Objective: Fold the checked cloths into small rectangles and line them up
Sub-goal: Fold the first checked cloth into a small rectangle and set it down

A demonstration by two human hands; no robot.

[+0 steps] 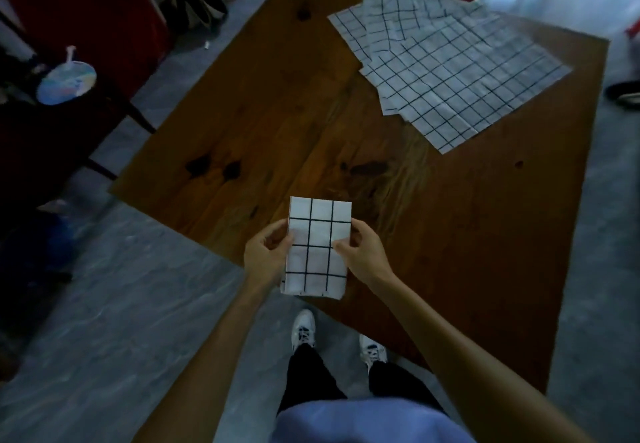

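A white cloth with black checks, folded into a small rectangle [317, 231], is held upright in the air over the near edge of the wooden table [263, 124]. My left hand [265, 255] pinches its left edge and my right hand [362, 250] pinches its right edge, thumbs on the front. A pile of several unfolded checked cloths [446, 65] lies spread out at the table's far right.
A dark chair with a round pastel hand fan [65, 79] stands left of the table. Another person's shoe [623, 94] and light clothing show at the far right. My own white shoes [304, 328] stand at the table's near corner on the grey floor.
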